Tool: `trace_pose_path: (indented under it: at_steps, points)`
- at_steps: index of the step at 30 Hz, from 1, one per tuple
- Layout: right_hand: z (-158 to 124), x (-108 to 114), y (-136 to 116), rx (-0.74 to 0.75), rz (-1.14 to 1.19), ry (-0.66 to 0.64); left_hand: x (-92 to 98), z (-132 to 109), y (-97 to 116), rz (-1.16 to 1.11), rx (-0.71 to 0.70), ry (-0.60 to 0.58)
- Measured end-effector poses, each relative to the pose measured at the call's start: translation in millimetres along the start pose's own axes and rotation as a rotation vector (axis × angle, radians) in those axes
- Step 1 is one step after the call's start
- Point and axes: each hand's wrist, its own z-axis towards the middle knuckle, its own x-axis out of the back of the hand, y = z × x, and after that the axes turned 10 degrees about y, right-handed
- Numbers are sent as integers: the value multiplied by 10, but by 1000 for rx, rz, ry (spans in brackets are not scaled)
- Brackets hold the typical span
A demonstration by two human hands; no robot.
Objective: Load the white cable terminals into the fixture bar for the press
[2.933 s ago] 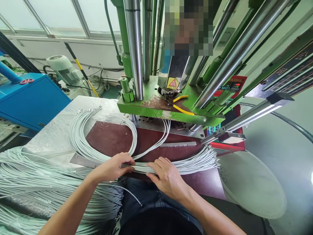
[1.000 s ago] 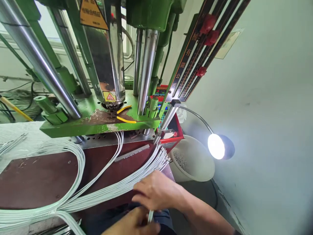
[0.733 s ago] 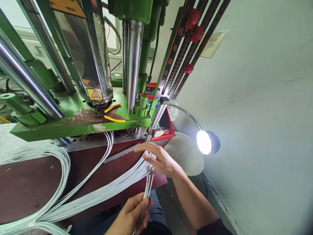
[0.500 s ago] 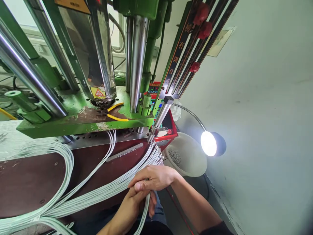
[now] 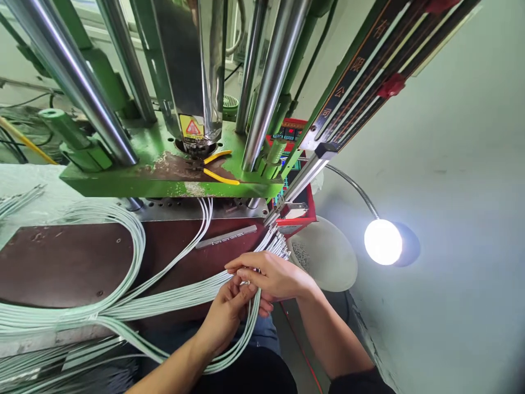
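My left hand (image 5: pixel 225 312) is closed at the ends of a curved bundle of pale green cables (image 5: pixel 241 347), its thumb and fingers pinched together. Over it, my right hand (image 5: pixel 274 276) closes on the same cable ends, with its fingers partly wrapped round them. The two hands touch each other. The small tips between the fingers are mostly hidden. Behind my hands, a fanned bundle of pale cables (image 5: pixel 172 298) runs along the dark red table (image 5: pixel 69 262) and ends in metal tips. A few thinner cables (image 5: pixel 191 249) lead under the green press (image 5: pixel 164 183).
Yellow-handled pliers (image 5: pixel 221 175) lie on the press plate. A slotted metal bar (image 5: pixel 227 237) rests on the table. To the right are a red control box (image 5: pixel 309 210), a white bin (image 5: pixel 332 257) and a lit lamp (image 5: pixel 383 242). Coiled cables (image 5: pixel 137 241) curve at the left.
My view has shifted, so the press sits higher and further right. Both hands have moved up, and my left hand's fingers now show. The held cables now form a wider loop.
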Motion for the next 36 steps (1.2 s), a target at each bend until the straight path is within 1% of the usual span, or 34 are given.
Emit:
trace_pose_path:
  at_steps: [3, 5, 7, 8, 11, 12, 13, 14, 15, 17, 18, 20, 23, 26, 28, 30, 31, 32, 34, 36]
  points:
    - [33, -25, 43, 93, -98, 2, 25, -7, -2, 32, -15, -38]
    - [55, -60, 72, 144, -163, 26, 47, -14, -5, 60, -20, -59]
    - [69, -93, 76, 165, -209, 55, 70, -18, -7, 69, -26, -48]
    - [75, -103, 69, 183, -225, 49, 83, -17, -6, 66, -37, -35]
    - [132, -95, 47, 259, -212, -84, 125, -5, 4, 58, -75, -14]
    - [176, -82, 56, 275, -190, -107, 140, -1, 13, 59, -83, -8]
    - [238, -68, 79, 279, -176, -82, 156, 1, 25, 58, -88, 5]
    - [316, -54, 118, 275, -187, -11, 171, 0, 41, 54, -88, 24]
    - [409, -45, 173, 268, -233, 86, 184, -6, 60, 48, -91, 51]
    - [612, -47, 311, 263, -425, 269, 202, -29, 106, 42, -103, 104]
    - [710, -59, 383, 267, -533, 311, 208, -44, 130, 44, -111, 125]
    - [862, -102, 503, 288, -666, 318, 214, -72, 171, 57, -132, 162]
    - [926, -174, 580, 334, -700, 288, 222, -90, 200, 75, -149, 179]
    - [803, -183, 558, 356, -731, 282, 231, -77, 192, 94, -163, 179]
    - [662, -143, 520, 333, -744, 293, 234, -62, 174, 112, -178, 182]
    - [504, -85, 481, 252, -692, 328, 234, -43, 150, 133, -189, 181]
    - [427, -57, 465, 192, -620, 358, 234, -33, 137, 142, -189, 177]
    - [352, -34, 450, 125, -513, 387, 234, -22, 124, 148, -182, 168]
    - [222, -12, 430, 4, -222, 413, 232, 0, 103, 145, -147, 135]
    - [125, -23, 415, -72, 51, 379, 228, 19, 91, 134, -113, 103]
